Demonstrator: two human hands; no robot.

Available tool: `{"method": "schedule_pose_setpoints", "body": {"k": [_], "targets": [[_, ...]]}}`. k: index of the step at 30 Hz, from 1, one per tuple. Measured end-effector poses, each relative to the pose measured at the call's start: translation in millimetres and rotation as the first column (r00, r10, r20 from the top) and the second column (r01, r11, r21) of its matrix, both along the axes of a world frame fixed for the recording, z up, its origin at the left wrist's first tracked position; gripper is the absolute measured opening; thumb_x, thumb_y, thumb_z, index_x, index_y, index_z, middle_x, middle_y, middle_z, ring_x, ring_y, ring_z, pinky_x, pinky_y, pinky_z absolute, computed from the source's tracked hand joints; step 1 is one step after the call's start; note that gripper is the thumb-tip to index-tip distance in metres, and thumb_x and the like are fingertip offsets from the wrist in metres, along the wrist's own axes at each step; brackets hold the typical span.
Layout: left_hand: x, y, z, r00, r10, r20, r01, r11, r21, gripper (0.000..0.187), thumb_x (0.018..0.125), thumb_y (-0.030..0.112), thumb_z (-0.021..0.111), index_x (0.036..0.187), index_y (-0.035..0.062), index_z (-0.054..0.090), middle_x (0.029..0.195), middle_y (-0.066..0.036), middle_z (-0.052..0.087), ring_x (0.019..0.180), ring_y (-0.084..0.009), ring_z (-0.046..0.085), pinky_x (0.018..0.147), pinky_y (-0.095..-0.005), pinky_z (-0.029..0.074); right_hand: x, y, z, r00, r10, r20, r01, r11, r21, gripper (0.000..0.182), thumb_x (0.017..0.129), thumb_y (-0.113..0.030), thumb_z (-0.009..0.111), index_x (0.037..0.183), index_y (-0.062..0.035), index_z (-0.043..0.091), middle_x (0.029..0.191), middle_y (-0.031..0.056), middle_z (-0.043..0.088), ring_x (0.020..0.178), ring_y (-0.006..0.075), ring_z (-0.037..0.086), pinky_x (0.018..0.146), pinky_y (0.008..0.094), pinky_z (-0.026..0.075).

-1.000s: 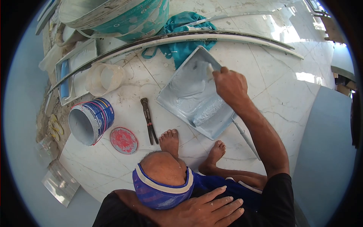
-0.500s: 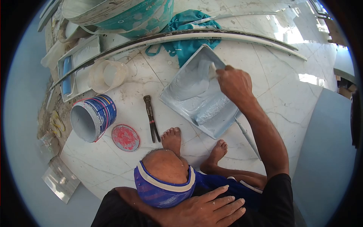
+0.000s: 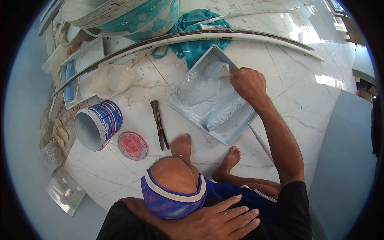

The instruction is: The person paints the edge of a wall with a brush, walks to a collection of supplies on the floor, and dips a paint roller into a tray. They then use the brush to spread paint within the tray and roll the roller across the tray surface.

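Note:
My right hand (image 3: pixel 250 82) is closed around a paintbrush (image 3: pixel 223 71), its handle hidden in the fist and its paint-loaded end against the sloped part of a paint tray (image 3: pixel 182 106). Pale blue-grey paint coats the tray. A paint roller (image 3: pixel 226 115) covered in paint lies in its lower part, with the handle (image 3: pixel 261 140) sticking out over the near right edge. Spread flat with fingers apart, my left hand (image 3: pixel 216 220) rests across my lap, holding nothing.
Left of my feet lie pliers-like cutters (image 3: pixel 159 124), a red-smeared lid (image 3: pixel 133 146) and a tipped paint bucket (image 3: pixel 90 126). Beyond are a translucent tub (image 3: pixel 112 80), another tray with a blue roller (image 3: pixel 69 82), long strips (image 3: pixel 188 38), a teal cloth (image 3: pixel 196 52) and a large bucket (image 3: pixel 136 22).
My right hand has shifted the paintbrush slightly over the tray's sloped part, smearing the paint there. My left foot is blurred by movement. The left hand has stayed put.

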State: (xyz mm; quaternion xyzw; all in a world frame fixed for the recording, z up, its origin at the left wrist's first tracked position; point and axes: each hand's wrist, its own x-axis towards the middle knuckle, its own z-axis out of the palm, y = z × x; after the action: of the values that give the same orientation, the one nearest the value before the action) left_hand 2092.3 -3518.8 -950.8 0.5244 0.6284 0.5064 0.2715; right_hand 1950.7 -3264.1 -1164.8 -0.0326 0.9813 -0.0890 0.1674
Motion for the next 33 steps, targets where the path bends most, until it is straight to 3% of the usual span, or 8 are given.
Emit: {"method": "schedule_pose_setpoints", "body": {"k": [5,11,15,23,33], "targets": [[1,2,1,1.0,-0.007,0.016,0.008,1.0,-0.008,0.052,0.1,0.025,0.049,0.146,0.0,0.05,0.146,-0.02,0.055,0.129,-0.0329,0.059,0.121,-0.0565,0.032,-6,-21,-28,0.99,-0.067,-0.126,0.062,0.997,-0.041,0.022,0.092,-0.025,0.062,0.096,-0.0079,0.076,0.086,0.0177,0.074,0.083,0.0361,0.074,0.077,0.0484,0.058],[-4,5,4,0.998,-0.024,0.052,0.025,1.0,-0.011,0.053,0.1,0.025,0.051,0.146,-0.0008,0.049,0.146,-0.022,0.055,0.129,-0.0346,0.059,0.12,-0.0578,0.033,28,-58,-25,0.984,0.179,-0.02,-0.18,0.981,-0.077,0.023,0.095,-0.017,0.056,0.093,-0.0062,0.076,0.082,0.0191,0.074,0.075,0.0348,0.075,0.062,0.0463,0.059],[3,6,1,0.996,-0.005,0.094,0.004,1.0,0.007,0.053,0.1,0.025,0.051,0.146,-0.001,0.049,0.146,-0.022,0.055,0.129,-0.0349,0.059,0.12,-0.0578,0.033,36,-70,-24,0.983,0.182,0.003,-0.181,0.976,-0.124,0.022,0.095,-0.015,0.056,0.094,-0.005,0.075,0.084,0.0184,0.075,0.076,0.0354,0.076,0.063,0.0464,0.059],[11,9,0,1.0,0.013,0.017,-0.013,1.0,0.01,0.05,0.101,0.025,0.051,0.144,-0.0015,0.051,0.145,-0.022,0.057,0.127,-0.0347,0.061,0.119,-0.0583,0.034,-5,-24,-30,0.992,0.048,-0.119,-0.033,0.992,0.119,0.021,0.095,-0.013,0.055,0.101,-0.0045,0.073,0.087,0.0178,0.075,0.08,0.0359,0.076,0.066,0.0474,0.059],[10,8,-2,0.998,0.036,0.041,-0.037,0.999,0.027,0.048,0.102,0.025,0.049,0.142,-0.0015,0.053,0.143,-0.022,0.058,0.127,-0.0347,0.059,0.12,-0.0588,0.034,21,-40,-13,0.997,0.081,0.013,-0.081,0.996,0.027,0.022,0.095,-0.015,0.055,0.095,-0.0032,0.073,0.077,0.0187,0.073,0.076,0.0377,0.075,0.064,0.0495,0.058]]}}
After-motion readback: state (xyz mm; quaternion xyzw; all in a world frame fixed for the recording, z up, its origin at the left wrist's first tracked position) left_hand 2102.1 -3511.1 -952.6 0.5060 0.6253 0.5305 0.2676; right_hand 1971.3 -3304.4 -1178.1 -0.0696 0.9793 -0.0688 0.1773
